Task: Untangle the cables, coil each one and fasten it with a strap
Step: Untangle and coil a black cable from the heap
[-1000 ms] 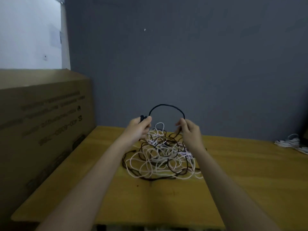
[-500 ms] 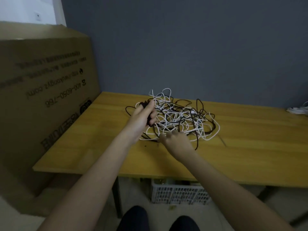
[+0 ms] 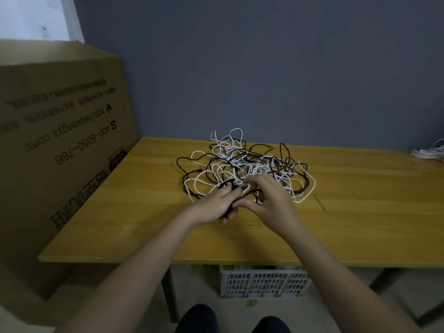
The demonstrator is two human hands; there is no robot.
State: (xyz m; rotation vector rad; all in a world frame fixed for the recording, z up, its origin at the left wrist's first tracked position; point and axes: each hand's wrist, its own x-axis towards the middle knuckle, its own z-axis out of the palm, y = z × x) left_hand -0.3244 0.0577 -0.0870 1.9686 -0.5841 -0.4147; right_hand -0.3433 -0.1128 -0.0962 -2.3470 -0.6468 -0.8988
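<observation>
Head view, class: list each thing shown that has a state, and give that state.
Cables: black and white, tangled in a heap.
Left hand: grips a black cable.
Right hand: pinches cable at the heap's near edge.
White bundle: lying apart, far right.

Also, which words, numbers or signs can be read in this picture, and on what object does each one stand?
All print is on the large brown cardboard box, standing upside down:
"400-6060-766"
A web address, only ".com" sure
Large Chinese characters and a round logo, not readable to me
Upper small lines: too blurred
The yellow wooden table, tangled black and white cables and white plastic crate carry no text.
</observation>
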